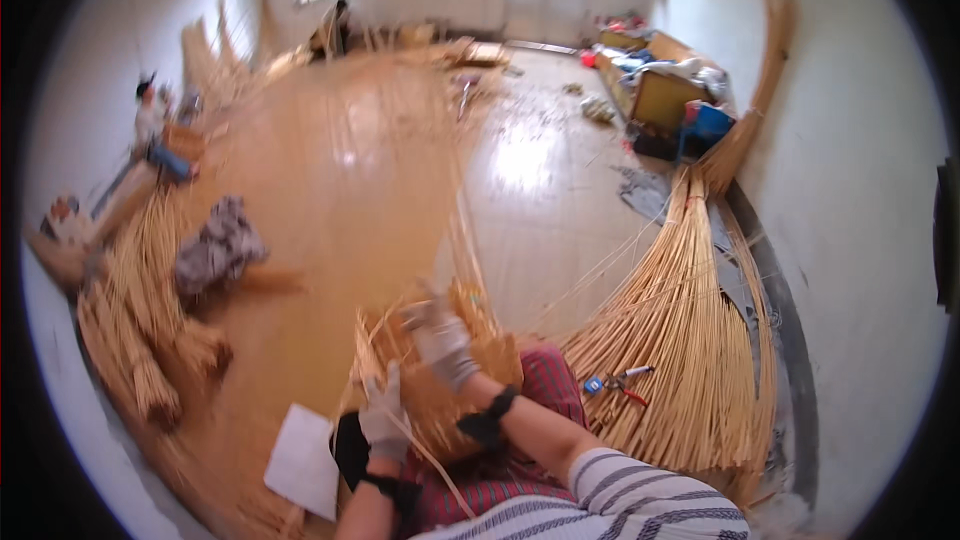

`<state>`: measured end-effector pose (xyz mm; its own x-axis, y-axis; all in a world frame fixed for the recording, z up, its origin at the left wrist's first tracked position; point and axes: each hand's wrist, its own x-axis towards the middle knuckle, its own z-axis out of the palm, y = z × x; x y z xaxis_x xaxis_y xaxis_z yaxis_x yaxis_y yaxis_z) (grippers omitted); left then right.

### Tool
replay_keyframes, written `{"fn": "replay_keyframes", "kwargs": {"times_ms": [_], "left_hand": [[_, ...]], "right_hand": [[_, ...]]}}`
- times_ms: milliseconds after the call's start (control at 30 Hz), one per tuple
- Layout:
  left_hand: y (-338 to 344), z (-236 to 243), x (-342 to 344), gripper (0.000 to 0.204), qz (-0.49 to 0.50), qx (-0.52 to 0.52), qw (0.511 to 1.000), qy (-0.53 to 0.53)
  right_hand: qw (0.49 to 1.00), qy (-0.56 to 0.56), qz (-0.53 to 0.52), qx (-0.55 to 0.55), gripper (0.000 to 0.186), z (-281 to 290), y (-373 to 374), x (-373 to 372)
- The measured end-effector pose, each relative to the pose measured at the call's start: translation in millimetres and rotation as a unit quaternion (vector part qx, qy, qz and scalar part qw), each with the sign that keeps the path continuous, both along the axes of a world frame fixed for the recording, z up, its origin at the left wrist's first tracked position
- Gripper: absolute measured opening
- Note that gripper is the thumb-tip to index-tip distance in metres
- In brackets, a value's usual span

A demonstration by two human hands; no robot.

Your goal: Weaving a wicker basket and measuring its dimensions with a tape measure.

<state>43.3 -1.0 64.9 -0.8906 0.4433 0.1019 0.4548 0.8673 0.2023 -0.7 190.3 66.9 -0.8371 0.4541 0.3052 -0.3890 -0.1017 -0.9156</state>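
A woven pale cane piece [480, 380], with loose strands at its edges, rests on my lap over red striped cloth. My right hand [440, 345], in a light glove, is on its upper part; motion blurs its fingers. My left hand [382, 420], also gloved, is at the piece's left side beside a long pale strip [432, 462], with its index finger raised; whether it grips the strip is unclear. Dark bands circle both forearms. To the right, pliers [630, 393], a blue tape measure [592, 385] and a white pen-like item [638, 371] lie on cane.
A large cane bundle [650, 360] fans out at my right. More bundles [140, 300], a crumpled cloth [220, 245] and a white sheet [295, 460] are at left. People [150, 125] work along the left and back walls. A cluttered box [670, 100] stands by the right wall.
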Motion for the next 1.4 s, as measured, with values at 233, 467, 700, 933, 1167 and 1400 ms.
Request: {"fn": "replay_keyframes", "kwargs": {"times_ms": [233,467,700,933,1167,1400], "left_hand": [[49.1,9.8,20.9,0.078,-0.133,0.132,0.977,0.101],[72.8,16.3,22.6,0.074,-0.096,0.022,0.994,0.055],[131.7,21.9,41.4,0.061,-0.178,0.136,0.970,0.089],[153.5,22.9,31.2,0.061,-0.180,0.091,0.979,-0.037],[27.8,-24.3,21.7,0.020,-0.004,0.491,0.855,-0.168],[-44.4,-31.0,-11.2,0.016,0.180,0.606,0.773,-0.047]], "right_hand": [[0.899,-0.068,-0.198,0.385,0.048,-8.6,45.1,86.0],[0.993,0.042,-0.104,0.023,0.055,53.7,66.5,70.0],[0.793,-0.112,-0.269,0.534,0.025,30.9,123.5,154.4],[0.669,-0.175,-0.403,0.599,0.043,68.7,128.1,114.2],[0.935,-0.155,-0.174,0.266,0.024,22.3,70.8,163.5],[0.888,-0.133,0.112,0.426,0.016,25.4,-46.8,133.0]]}}
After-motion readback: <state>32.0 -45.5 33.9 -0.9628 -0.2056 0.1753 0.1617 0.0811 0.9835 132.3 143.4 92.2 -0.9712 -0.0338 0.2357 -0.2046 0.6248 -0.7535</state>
